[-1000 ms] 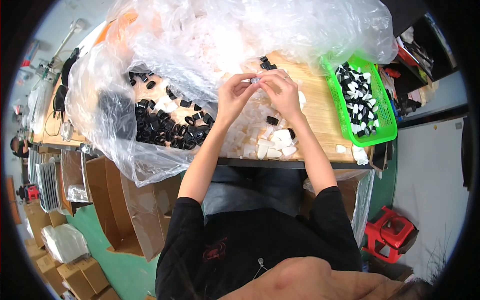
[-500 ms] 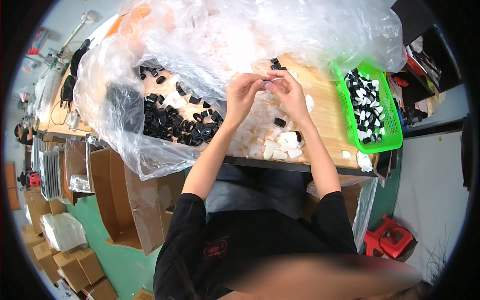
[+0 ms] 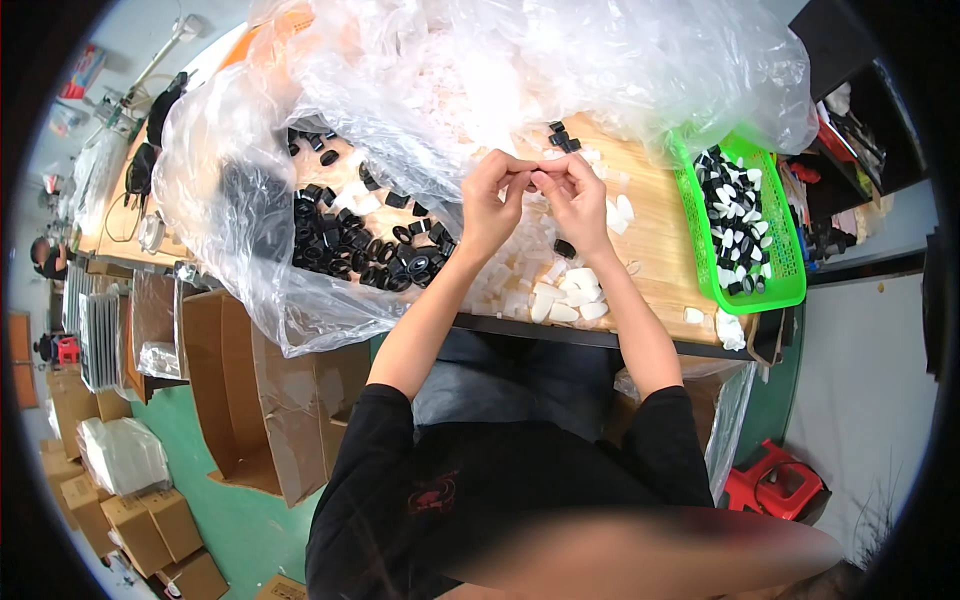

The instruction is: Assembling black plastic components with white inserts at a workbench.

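My left hand point(image 3: 488, 205) and my right hand point(image 3: 578, 205) meet over the table with thumbs and fingers pinched together. Whatever is between the fingertips is hidden by the fingers. Below them lie small translucent pieces point(image 3: 500, 280) and a group of white oval-ended pieces point(image 3: 572, 294). One black piece point(image 3: 565, 248) rests beside my right wrist. A few black pieces point(image 3: 563, 138) sit just beyond my hands. Two white pieces point(image 3: 618, 214) are to the right of my right hand. On the left, many small black ring-like parts point(image 3: 370, 262) lie heaped within a clear plastic bag point(image 3: 225, 190).
A green basket point(image 3: 710, 262) at the right holds black and white pieces. Clear plastic sheeting point(image 3: 640, 60) covers the table's far side. A cardboard box point(image 3: 225, 400) stands below the table's front edge at left; a red stool point(image 3: 770, 482) is at lower right.
My hands have drawn closer together, and the small dark piece seen between the fingertips before is now hidden. The whole scene has shifted slightly in view.
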`<control>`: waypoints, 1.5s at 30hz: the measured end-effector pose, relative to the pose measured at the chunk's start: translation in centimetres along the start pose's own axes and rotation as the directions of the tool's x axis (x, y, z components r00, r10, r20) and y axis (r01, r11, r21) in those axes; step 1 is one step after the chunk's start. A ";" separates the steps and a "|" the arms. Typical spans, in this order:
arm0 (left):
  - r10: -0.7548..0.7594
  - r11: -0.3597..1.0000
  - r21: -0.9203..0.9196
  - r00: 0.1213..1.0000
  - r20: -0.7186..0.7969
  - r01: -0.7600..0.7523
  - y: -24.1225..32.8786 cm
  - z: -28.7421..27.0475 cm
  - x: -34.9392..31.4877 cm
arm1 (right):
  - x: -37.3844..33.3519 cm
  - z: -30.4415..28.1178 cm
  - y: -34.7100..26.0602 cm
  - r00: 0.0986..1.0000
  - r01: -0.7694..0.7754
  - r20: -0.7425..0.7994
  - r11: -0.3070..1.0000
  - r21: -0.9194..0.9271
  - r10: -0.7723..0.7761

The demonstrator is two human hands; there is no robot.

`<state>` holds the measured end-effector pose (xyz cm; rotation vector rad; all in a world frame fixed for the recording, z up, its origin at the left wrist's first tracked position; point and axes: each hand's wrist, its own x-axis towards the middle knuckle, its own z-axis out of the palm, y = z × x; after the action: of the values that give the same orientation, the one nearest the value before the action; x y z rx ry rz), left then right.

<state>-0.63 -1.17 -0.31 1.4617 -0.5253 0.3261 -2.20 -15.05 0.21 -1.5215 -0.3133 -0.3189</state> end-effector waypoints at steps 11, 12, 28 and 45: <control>0.056 0.601 0.799 0.998 -0.022 -0.016 6.0 -7.9 -1.9 | 1.5 -14.0 -4.1 0.627 0.002 -0.428 0.550 -0.835 -0.651; -0.022 0.514 0.857 0.999 -0.029 0.036 6.5 -9.5 -2.7 | 1.3 -15.6 -4.3 0.577 -0.068 -0.457 0.517 -0.853 -0.678; -0.303 0.891 0.357 0.953 0.004 0.281 7.4 -8.8 0.9 | 1.7 -10.1 1.4 0.997 -0.041 -0.067 0.527 -0.849 -0.030; -0.562 0.699 -0.349 0.781 0.272 0.624 -0.4 -1.5 3.0 | 1.1 -11.8 -0.1 0.877 0.011 0.282 0.571 -0.821 0.388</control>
<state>2.39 -0.01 0.86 1.1494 -0.1859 -0.4057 -1.25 -26.89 0.39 -2.5467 -0.3671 0.1143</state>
